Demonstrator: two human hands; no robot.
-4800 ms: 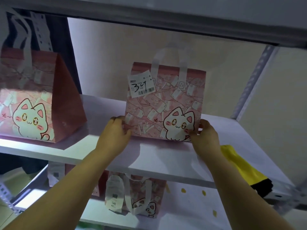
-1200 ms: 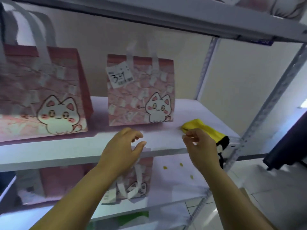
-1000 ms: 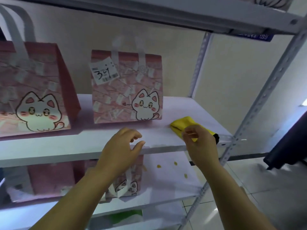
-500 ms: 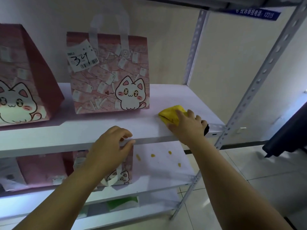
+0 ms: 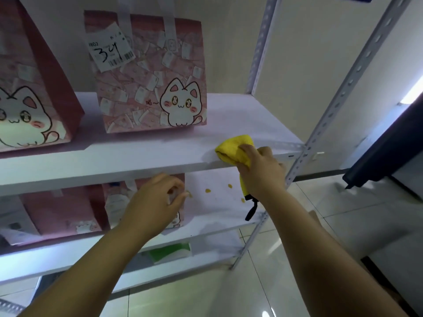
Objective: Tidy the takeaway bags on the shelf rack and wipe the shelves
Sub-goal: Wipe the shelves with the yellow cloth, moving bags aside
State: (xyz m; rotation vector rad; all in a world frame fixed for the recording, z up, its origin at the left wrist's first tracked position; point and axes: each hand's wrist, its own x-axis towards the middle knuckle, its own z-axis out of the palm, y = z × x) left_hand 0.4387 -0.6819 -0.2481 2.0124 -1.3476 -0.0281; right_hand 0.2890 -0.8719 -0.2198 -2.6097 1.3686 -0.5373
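Yellow cloth (image 5: 233, 148) is now bunched in our right hand (image 5: 261, 172), fingers clamped on it at the front right edge of the shelf (image 5: 137, 156); a second ago we were only reaching. Left hand (image 5: 155, 202) hangs loosely curled, empty. Tagged bag (image 5: 148, 76) stands upright behind, so wiping likely starts.

head cam | faces forward-down | close to shelf rack (image 5: 357, 72) | single view

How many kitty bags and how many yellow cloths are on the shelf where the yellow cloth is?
Pink kitty bags: 2, the bag tagged 34 and the bag at the left edge
Yellow cloth: 1, gripped by the right hand
Total: 3
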